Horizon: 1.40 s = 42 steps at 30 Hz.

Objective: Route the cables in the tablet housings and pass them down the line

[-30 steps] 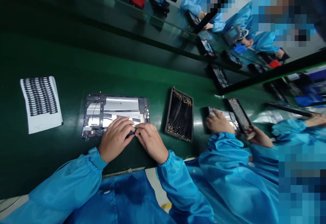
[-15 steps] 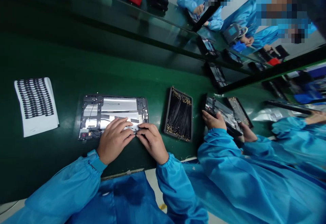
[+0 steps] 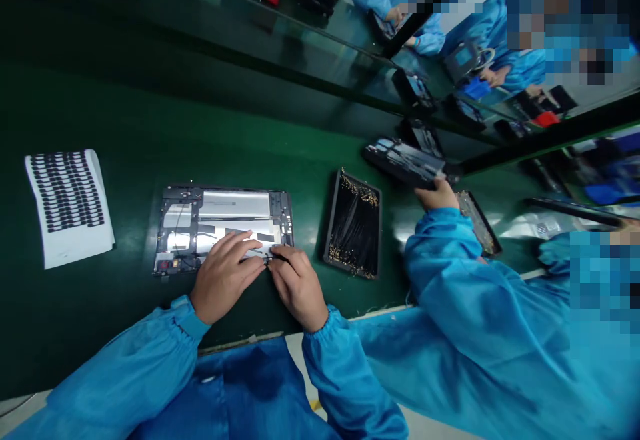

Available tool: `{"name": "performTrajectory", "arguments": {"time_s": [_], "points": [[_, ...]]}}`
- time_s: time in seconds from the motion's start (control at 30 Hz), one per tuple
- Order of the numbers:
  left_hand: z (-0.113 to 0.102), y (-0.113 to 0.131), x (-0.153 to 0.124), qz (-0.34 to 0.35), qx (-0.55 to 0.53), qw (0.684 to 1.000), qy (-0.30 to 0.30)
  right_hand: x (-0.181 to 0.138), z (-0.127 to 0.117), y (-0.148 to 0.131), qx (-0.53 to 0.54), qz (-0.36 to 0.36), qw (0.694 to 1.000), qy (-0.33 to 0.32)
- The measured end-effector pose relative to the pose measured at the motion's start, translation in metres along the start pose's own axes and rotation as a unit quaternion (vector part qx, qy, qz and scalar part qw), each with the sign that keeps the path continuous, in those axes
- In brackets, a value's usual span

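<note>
I've got the opened tablet (image 3: 235,203) flat on the green bench (image 3: 135,127), long axis left-right, ahead of my fingertips. Left hand (image 3: 225,277) overlaps its near edge; right hand (image 3: 301,290) nearer the right corner. Fingertips nearly meet; can't tell if either pinches anything.

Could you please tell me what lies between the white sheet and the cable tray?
The head view shows the opened device there, with the left hand and right hand at its near edge.
</note>
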<state>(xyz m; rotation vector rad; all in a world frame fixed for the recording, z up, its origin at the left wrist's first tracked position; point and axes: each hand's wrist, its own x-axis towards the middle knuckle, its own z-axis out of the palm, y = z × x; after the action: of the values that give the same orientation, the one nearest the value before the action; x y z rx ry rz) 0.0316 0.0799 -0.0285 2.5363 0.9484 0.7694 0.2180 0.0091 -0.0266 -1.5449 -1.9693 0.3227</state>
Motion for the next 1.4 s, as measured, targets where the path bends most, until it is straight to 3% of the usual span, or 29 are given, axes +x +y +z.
{"name": "performTrajectory", "arguments": {"time_s": [0.17, 0.4, 0.63, 0.8, 0.9, 0.97, 1.13, 1.23, 1.4], "points": [[0.0, 0.001, -0.003, -0.001, -0.012, 1.0, -0.011, -0.015, 0.008, -0.002, -0.016, -0.018, 0.999, 0.035], [-0.003, 0.002, -0.002, -0.064, -0.078, 0.995, 0.022, -0.016, 0.008, -0.01, -0.08, -0.043, 0.996, 0.008], [0.0, 0.001, 0.0, -0.059, -0.088, 0.994, 0.025, -0.02, 0.009, -0.007, -0.064, -0.051, 0.997, 0.009], [-0.029, -0.003, -0.005, -0.053, -0.104, 0.991, 0.067, -0.023, 0.008, -0.004, -0.033, 0.003, 0.998, 0.047], [-0.058, -0.016, -0.026, -0.123, -0.004, 0.989, 0.079, -0.025, 0.006, 0.001, -0.024, 0.078, 0.994, 0.077], [-0.071, -0.029, -0.047, -0.183, 0.05, 0.981, 0.048, -0.028, 0.007, 0.003, -0.032, 0.1, 0.992, 0.071], [-0.071, -0.059, -0.083, -0.206, 0.039, 0.978, 0.008, -0.024, 0.017, 0.009, -0.052, 0.099, 0.99, 0.091], [-0.066, -0.08, -0.072, -0.218, 0.025, 0.976, 0.015, -0.005, 0.026, 0.018, -0.043, 0.096, 0.989, 0.103], [-0.072, -0.125, -0.019, -0.251, 0.0, 0.968, 0.013, 0.048, 0.042, 0.042, -0.004, 0.099, 0.987, 0.126]]}}
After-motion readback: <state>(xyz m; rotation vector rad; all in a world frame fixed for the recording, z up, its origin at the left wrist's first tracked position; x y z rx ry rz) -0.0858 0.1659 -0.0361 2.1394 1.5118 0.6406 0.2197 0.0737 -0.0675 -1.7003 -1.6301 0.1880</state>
